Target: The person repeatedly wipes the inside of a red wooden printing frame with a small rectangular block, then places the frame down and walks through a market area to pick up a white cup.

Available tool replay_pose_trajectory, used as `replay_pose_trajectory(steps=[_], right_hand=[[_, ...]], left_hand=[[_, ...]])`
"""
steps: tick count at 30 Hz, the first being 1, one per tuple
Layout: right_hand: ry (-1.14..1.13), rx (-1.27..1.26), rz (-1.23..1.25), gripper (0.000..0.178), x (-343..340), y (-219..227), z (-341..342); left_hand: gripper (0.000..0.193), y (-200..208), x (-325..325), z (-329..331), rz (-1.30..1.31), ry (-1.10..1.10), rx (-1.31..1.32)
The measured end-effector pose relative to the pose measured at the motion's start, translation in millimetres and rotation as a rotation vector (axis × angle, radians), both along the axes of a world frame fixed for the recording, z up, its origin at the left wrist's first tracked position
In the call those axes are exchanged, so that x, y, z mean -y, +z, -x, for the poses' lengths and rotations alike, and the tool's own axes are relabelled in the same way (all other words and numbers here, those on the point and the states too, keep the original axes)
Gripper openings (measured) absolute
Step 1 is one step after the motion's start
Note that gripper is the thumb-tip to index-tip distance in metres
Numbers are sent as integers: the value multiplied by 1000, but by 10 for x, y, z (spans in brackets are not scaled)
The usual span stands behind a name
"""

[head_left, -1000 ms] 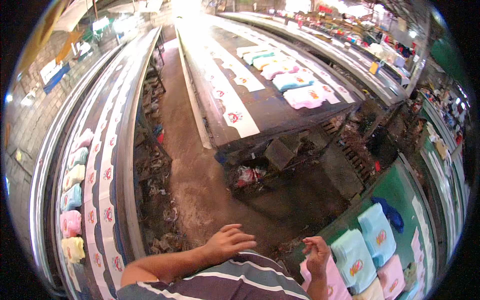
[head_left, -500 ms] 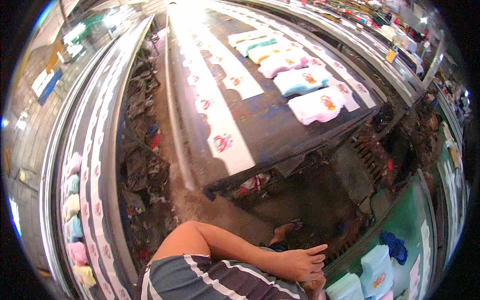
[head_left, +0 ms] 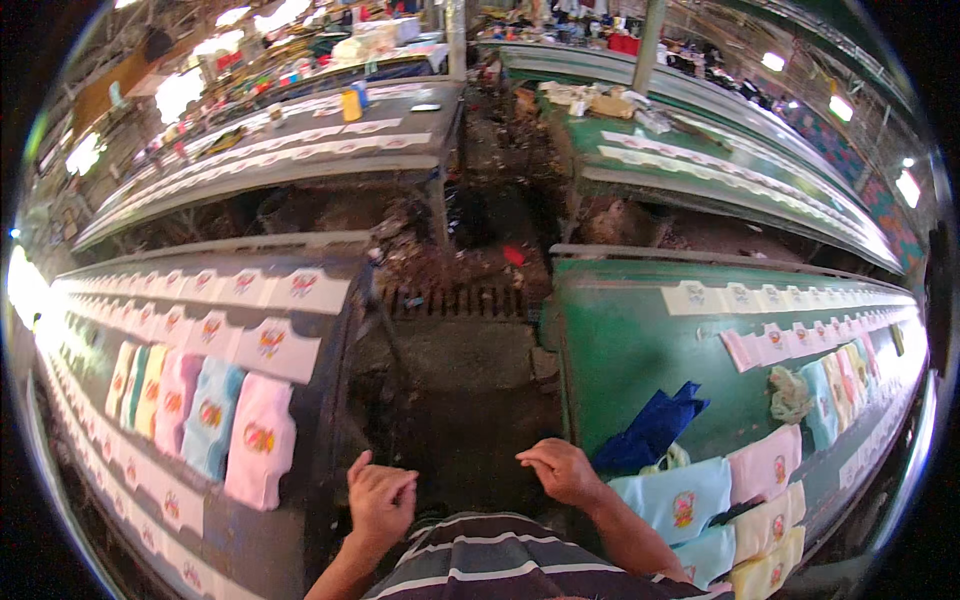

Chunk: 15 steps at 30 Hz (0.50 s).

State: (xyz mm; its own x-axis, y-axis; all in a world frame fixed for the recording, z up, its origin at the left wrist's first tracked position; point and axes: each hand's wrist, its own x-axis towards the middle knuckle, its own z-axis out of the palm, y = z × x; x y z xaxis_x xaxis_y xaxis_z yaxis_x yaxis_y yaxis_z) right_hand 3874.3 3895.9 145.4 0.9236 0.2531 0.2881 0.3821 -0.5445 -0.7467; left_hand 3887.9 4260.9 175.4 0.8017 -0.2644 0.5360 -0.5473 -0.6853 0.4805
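My left hand [head_left: 382, 500] hangs above the dark gap between two long tables, its fingers loosely bent and apart, holding nothing. Opposite it, my right hand [head_left: 563, 470] points inward with its fingers drawn together and nothing visible in them. Closest to the left hand is a pink stack of printed fabric pieces [head_left: 260, 440], with a light blue stack [head_left: 211, 418] beyond it on the dark table. By the right hand lie a dark blue cloth [head_left: 655, 428] and a light blue printed stack [head_left: 672, 495] on the green table. Neither hand touches the stacks.
The dark table [head_left: 320, 420] on the left and the green table [head_left: 610, 330] on the right carry rows of white printed pieces. A floor grate [head_left: 455, 301] lies between them. Further tables stand behind, one with a yellow container [head_left: 351, 105].
My view has swung right, bringing the green table into full sight. My hands, together near my lap before, are now apart and raised in front of me.
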Motion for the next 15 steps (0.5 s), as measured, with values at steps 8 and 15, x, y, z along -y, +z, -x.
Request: replay_pose_trajectory(steps=[8, 15], right_hand=[[208, 191, 143, 32, 168, -37, -2044], [53, -15, 259, 25, 826, 93, -4103]], left_hand=[[22, -357, 178, -2079, 62, 40, 42], [21, -406, 887, -4601, 297, 46, 30]])
